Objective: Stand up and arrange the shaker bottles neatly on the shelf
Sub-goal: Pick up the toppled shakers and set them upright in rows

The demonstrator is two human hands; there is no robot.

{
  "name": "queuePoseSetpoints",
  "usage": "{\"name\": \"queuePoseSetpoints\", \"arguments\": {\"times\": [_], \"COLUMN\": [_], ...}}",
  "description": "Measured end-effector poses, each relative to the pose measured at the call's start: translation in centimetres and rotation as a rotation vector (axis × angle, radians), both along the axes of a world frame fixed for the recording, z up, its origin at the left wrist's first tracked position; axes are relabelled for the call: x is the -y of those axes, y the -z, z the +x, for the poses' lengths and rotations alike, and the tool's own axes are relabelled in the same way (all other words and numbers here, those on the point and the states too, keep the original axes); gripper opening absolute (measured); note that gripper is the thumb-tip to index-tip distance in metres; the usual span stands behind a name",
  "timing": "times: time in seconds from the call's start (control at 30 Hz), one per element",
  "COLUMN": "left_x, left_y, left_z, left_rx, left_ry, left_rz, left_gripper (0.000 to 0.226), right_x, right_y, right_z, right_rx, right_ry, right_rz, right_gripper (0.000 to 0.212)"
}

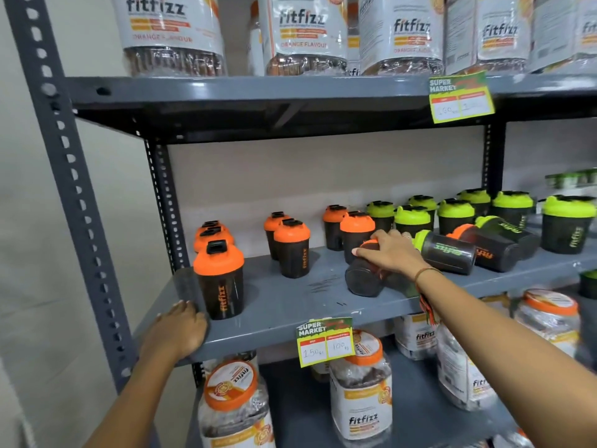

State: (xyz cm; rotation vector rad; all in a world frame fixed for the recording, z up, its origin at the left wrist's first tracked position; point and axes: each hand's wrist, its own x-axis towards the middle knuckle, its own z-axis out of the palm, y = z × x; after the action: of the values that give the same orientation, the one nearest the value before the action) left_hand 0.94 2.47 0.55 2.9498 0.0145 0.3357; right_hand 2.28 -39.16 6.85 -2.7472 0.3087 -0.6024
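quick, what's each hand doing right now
Left hand: open, resting flat on the shelf edge, holding nothing.
Right hand: closed over a toppled orange-lidded shaker bottle.

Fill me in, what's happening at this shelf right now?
A person is tidying shaker bottles on the middle shelf. The right hand is on a toppled orange-lidded shaker, while the left hand rests on the shelf's front edge. Three more fallen shakers lie to the right. The other orange- and green-lidded shakers stand upright.

Grey shelf [284, 305] with upright and perhaps four toppled shaker bottles [292, 247].
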Motion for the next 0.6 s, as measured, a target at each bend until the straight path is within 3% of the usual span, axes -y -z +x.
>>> {"name": "queuePoseSetpoints", "arguments": {"times": [0.17, 0.33, 0.4, 0.6], "left_x": [0.0, 0.1, 0.1, 0.2], "left_y": [-0.1, 0.0, -0.1, -0.2], "left_z": [-0.1, -0.4, -0.5, -0.8], "left_rx": [-0.001, 0.003, 0.002, 0.000], "left_ry": [0.003, -0.003, -0.001, 0.006], "left_rz": [-0.002, -0.008, -0.011, -0.014], "left_gripper": [0.050, 0.052, 0.052, 0.053], "right_x": [-1.0, -1.9, -2.4, -7.3], "right_y": [1.0, 1.7, 1.1, -1.3], "right_z": [-0.2, 0.0, -0.2, -2.3], "right_rx": [-0.027, 0.095, 0.132, 0.388], "right_ry": [-0.010, -0.030, -0.028, -0.075], "right_rz": [0.335, 0.671, 0.656, 0.268], "right_gripper": [0.095, 0.084, 0.079, 0.072]}}
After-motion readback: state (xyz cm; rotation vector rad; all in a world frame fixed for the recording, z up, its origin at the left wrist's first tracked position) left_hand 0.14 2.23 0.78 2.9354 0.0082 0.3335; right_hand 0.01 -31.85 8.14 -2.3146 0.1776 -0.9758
